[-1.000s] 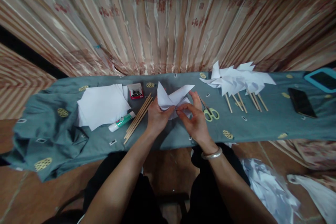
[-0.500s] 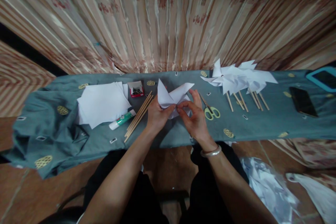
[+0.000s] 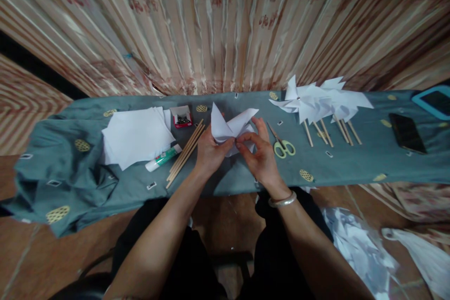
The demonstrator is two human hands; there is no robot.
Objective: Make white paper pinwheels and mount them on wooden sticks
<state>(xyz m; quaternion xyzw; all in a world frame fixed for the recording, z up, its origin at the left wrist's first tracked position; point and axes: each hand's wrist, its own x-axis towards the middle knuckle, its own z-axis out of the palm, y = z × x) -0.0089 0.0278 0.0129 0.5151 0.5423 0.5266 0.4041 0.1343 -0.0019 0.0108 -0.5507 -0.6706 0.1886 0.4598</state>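
My left hand (image 3: 210,153) and my right hand (image 3: 262,160) together grip a white folded paper pinwheel (image 3: 230,127) just above the grey-green cloth-covered table (image 3: 351,164). Both thumbs and forefingers pinch at the paper's centre, and its pointed flaps stick up and away from me. A silver bangle sits on my right wrist. A bundle of wooden sticks (image 3: 185,153) lies just left of my left hand. Green-handled scissors (image 3: 282,145) lie just right of my right hand.
A stack of white paper sheets (image 3: 135,136), a glue stick (image 3: 163,159) and a small red box of pins (image 3: 182,117) lie to the left. Finished pinwheels on sticks (image 3: 321,103), a black phone (image 3: 407,133) and a blue-cased tablet (image 3: 433,101) lie right. Paper scraps (image 3: 358,253) cover the floor.
My hands stay on the pinwheel with only slight finger shifts at its centre. The view has drifted a little; nothing on the table has moved.
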